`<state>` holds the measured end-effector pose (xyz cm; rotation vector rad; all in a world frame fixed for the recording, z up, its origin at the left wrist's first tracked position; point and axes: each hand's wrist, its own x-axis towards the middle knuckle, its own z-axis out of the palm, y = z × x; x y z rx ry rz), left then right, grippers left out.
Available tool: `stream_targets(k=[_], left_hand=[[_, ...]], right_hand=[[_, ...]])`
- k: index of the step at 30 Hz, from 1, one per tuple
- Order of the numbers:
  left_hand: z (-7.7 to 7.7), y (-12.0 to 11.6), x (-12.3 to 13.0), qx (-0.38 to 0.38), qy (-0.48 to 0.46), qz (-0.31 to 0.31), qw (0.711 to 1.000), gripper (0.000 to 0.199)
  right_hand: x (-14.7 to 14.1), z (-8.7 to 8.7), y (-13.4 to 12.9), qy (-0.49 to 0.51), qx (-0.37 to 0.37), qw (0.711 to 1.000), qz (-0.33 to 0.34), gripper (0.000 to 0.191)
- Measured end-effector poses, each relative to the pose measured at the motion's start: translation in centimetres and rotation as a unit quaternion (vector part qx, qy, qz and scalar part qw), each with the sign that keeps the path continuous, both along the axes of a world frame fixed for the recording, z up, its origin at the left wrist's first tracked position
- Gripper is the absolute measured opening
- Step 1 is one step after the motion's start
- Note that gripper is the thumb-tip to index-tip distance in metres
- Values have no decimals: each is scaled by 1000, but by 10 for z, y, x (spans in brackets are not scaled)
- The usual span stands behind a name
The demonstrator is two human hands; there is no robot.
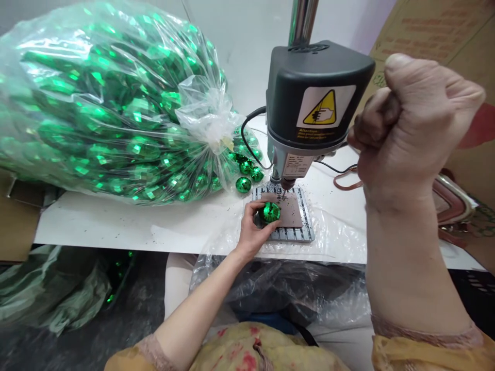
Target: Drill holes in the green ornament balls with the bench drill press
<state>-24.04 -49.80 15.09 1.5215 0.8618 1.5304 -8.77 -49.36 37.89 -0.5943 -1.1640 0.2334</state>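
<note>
My left hand pinches a shiny green mirror ball between thumb and fingers. It holds the ball over a brown board on the slotted metal base of a small bench drill press. The drill chuck is just behind the ball, apart from it. Raised at the machine's right side, my right hand is closed in a fist around the drill press lever; the hand hides most of that lever. Dark shavings lie about the base.
A large tied clear bag of green mirror balls fills the table's left side. Several loose balls lie beside its knot. Plastic sheeting hangs over the white table's front edge. A cardboard box stands at right.
</note>
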Motion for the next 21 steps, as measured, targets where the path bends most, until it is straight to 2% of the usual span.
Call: stream_targets(k=[9,11,13,15,17,18,19,20,21], left_hand=[[9,-36,-27,70,4,53,996,49],[8,-42,-34,104,37,66,992,47],[0,-51,-44,167,107,73,977,45],[-18,-64,-55,256,200,29,945,44],[-47,-80,-66,322,285,-82,899,40],[-64,-88,-70,325,324,-147,876,37],[-81,-94,-74,296,362,-199,862,36],[-98,-99,-75,235,394,-224,860,35],[-114,-100,-76,148,413,-214,873,34]], right_hand=[[0,-4,2,-6,34,999,-4,42],[0,-4,1,-11,26,1000,-5,41],[0,-4,0,-13,23,1000,-8,40],[0,-4,-1,-20,23,1000,-7,41],[1,-4,0,-21,34,999,0,41],[1,-4,1,-19,42,999,7,42],[2,-4,2,-19,45,999,16,42],[2,-4,3,-17,49,998,24,42],[3,-3,4,-15,56,998,29,43]])
